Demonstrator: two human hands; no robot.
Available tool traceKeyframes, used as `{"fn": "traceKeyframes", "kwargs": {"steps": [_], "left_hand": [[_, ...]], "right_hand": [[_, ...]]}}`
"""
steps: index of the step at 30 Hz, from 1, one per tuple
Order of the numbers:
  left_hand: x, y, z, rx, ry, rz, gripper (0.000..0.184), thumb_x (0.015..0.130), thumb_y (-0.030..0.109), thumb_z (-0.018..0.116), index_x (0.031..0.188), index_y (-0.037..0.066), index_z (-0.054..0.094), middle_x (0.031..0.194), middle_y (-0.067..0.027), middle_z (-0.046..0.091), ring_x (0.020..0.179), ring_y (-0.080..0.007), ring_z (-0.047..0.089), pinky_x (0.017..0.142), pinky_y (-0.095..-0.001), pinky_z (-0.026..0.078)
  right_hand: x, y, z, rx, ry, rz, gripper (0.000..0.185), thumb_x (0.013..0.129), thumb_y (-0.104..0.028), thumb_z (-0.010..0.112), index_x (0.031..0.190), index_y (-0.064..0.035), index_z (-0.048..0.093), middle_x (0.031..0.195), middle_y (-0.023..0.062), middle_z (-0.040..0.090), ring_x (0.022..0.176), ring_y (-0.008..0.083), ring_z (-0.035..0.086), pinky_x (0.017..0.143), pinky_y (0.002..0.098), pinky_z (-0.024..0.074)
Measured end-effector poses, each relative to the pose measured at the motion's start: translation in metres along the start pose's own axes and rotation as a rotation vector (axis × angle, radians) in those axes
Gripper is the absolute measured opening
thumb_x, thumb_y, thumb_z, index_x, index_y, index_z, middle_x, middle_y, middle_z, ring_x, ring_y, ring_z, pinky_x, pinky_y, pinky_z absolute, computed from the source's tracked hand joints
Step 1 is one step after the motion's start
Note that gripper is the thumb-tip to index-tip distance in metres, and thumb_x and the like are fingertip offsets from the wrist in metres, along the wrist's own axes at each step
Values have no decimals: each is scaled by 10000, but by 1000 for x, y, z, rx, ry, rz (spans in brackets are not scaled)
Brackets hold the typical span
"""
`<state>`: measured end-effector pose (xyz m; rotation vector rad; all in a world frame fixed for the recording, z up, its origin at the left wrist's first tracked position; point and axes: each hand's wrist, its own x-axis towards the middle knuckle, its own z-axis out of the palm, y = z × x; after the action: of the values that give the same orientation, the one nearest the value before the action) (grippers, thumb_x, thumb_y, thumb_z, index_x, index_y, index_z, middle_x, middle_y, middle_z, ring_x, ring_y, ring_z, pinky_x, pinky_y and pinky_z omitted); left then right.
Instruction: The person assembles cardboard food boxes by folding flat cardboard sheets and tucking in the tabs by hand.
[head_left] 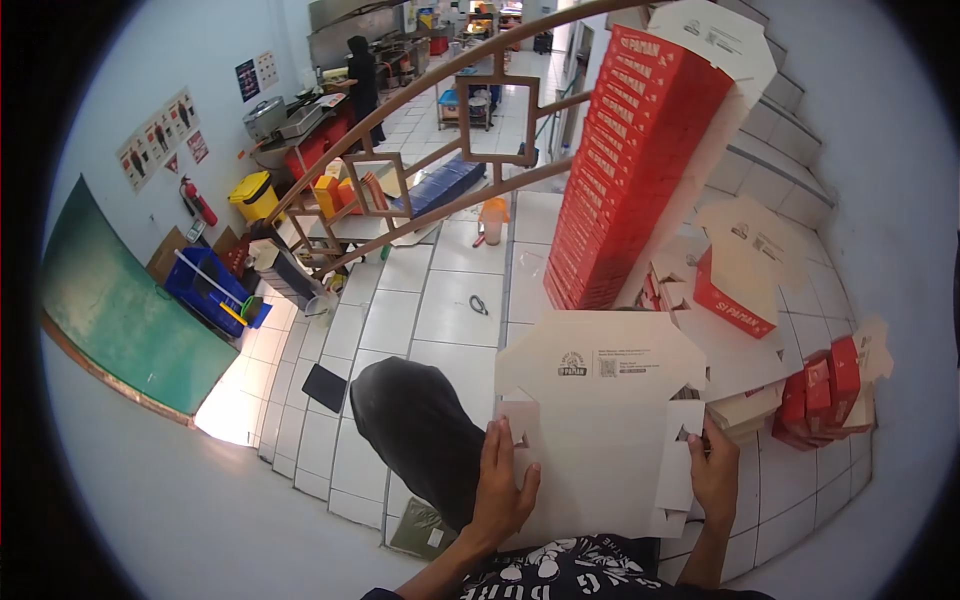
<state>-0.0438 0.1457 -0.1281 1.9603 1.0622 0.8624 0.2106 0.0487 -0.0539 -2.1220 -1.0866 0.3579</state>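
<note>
An unfolded cardboard box blank (600, 440), white inside with a printed logo and a code on its top flap, lies across my lap. My left hand (505, 490) rests on its left side flap, fingers stretched out and thumb apart. At the opposite side, my right hand (714, 470) grips the narrow right flap (683, 455) near its cut notch, with the fingers partly behind the edge. Both side flaps are bent inward. My dark-clad knee (410, 415) shows to the left of the blank.
A tall stack of red boxes (635, 150) stands beyond the blank, beside the stairs (770, 160). One open red box (735, 300) and several more red boxes (825, 395) lie to the right. Ahead runs a brown railing (400, 100). A dark tablet-like object (324, 387) and scissors-like item (479, 304) lie on tiles.
</note>
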Motion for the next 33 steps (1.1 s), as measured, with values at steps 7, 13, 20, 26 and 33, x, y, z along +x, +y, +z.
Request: {"fn": "traceKeyframes", "kwargs": {"steps": [7, 13, 20, 26, 33], "left_hand": [[-16, 6, 7, 33, 32, 9, 816, 795, 152, 639, 1380, -133, 146, 1427, -362, 113, 1352, -493, 98, 1094, -496, 177], [-42, 31, 10, 226, -209, -26, 862, 799, 345, 647, 1378, -99, 188, 1344, -491, -5, 1276, -641, -29, 1037, -648, 99], [-42, 48, -12, 166, -352, 58, 753, 812, 330, 650, 1382, -7, 291, 1334, -507, -2, 1269, -654, 7, 1054, -610, 147], [-42, 51, -10, -194, -196, 88, 598, 820, 196, 654, 1325, 27, 380, 1357, -320, 284, 1196, -459, 422, 984, -451, 389], [-21, 22, -13, -253, -176, -164, 447, 859, 76, 554, 1284, 21, 425, 1132, -210, 518, 1069, -323, 530, 938, -365, 420]], "right_hand": [[-7, -1, 2, -276, 179, 43, 499, 814, -54, 616, 1286, 7, 467, 1155, 188, 509, 1001, 313, 539, 844, 382, 438], [-12, -7, -3, -312, 128, -16, 612, 778, -127, 674, 1318, 30, 432, 1054, 150, 503, 928, 250, 531, 759, 347, 459], [-28, -25, -24, -434, -137, 45, 668, 715, -160, 734, 1286, 44, 455, 1001, 138, 539, 835, 258, 565, 754, 352, 459], [-34, -25, -35, -509, -227, -63, 553, 739, -148, 707, 1240, -1, 523, 944, 134, 597, 821, 241, 596, 757, 349, 473], [-33, -15, -33, -393, -98, -135, 348, 796, -160, 644, 1140, -105, 640, 810, 153, 642, 697, 251, 599, 674, 365, 473]]}}
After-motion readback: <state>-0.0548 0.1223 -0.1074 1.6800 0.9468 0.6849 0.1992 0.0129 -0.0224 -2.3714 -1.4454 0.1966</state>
